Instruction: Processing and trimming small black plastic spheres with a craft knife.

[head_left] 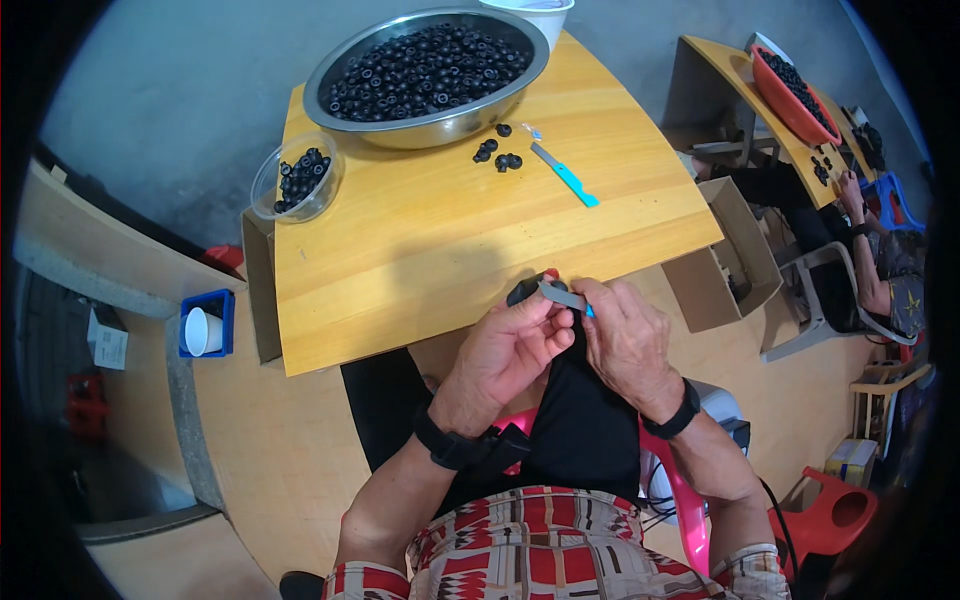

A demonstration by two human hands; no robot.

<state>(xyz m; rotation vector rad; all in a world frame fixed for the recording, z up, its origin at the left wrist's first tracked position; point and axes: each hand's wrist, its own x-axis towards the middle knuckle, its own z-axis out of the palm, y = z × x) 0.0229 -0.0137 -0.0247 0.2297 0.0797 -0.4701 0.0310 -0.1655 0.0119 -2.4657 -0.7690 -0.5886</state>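
Just off the table's near edge, my two hands are close together. My right hand (632, 345) is closed around a small knife (566, 297), its grey blade pointing left and a bit of blue handle showing by the fingers. The blade lies across the fingertips of my left hand (497, 352). Pinched there is a black piece (522, 291), its shape partly hidden, with a spot of red beside it. On the table, a second knife (568, 176) with a turquoise handle lies near several loose round black parts (508, 161).
A large steel bowl (430, 131) heaped with black parts stands at the table's back. Left of it is a clear plastic tub (262, 190) with more. An open cardboard box (718, 300) sits right of the table (400, 320). Another person (880, 270) works at a table far right.
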